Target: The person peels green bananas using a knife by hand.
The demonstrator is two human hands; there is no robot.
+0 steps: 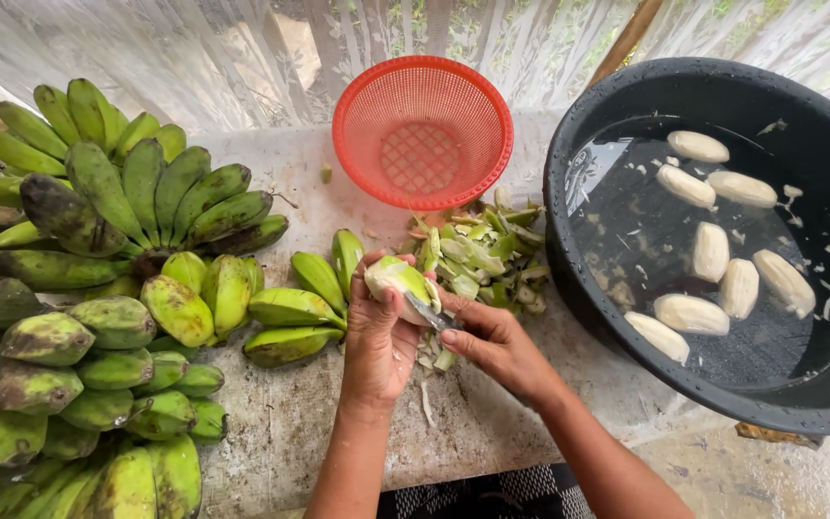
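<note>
My left hand [377,332] grips a partly peeled green banana [397,280], pale flesh showing on one side. My right hand [494,338] holds a small knife [427,311] with its blade against the banana's lower side. Both hands are above a grey concrete slab [290,423]. A heap of green peel strips [482,255] lies just beyond the hands. Right of them stands a black basin [578,279] of water with several peeled white bananas [710,252] floating in it.
Bunches of unpeeled green bananas [117,202] cover the left side, and loose ones [292,308] lie beside my left hand. A red plastic colander [422,130] leans at the back against a white lace curtain [242,48]. Patterned cloth [492,495] shows at the bottom edge.
</note>
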